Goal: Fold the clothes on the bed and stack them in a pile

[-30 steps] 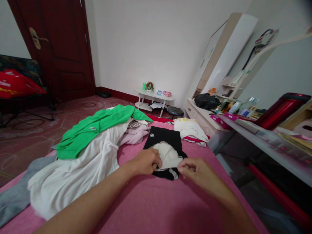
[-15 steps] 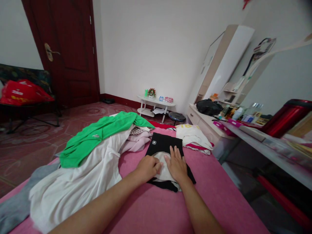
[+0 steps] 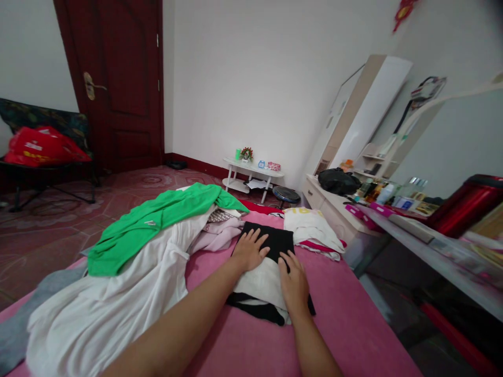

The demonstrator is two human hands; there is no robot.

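Note:
A black garment [image 3: 275,240], folded into a compact shape with a grey-white part showing on top, lies on the pink bed cover [image 3: 243,348]. My left hand [image 3: 250,250] rests flat on its left upper side, fingers spread over the black cloth. Along the right edge of the fold lies my right hand [image 3: 294,280], its fingers extended and slightly bent. The small white logo seen earlier is covered by my left hand. Left of the fold are a pale pink garment [image 3: 216,235], a white garment [image 3: 129,309] and a green shirt [image 3: 157,220] on top.
Folded white clothes [image 3: 310,228] sit just beyond my right hand. A grey garment [image 3: 43,303] lies at the left edge. To the right stand a dresser [image 3: 334,207] with bottles and a glass-topped table [image 3: 424,256]. A small white table [image 3: 251,170] stands by the wall.
My left hand has moved up and flattened onto the black cloth, its fingers now spread. My right hand has slid down to the right edge. The pale part lies flatter and wider.

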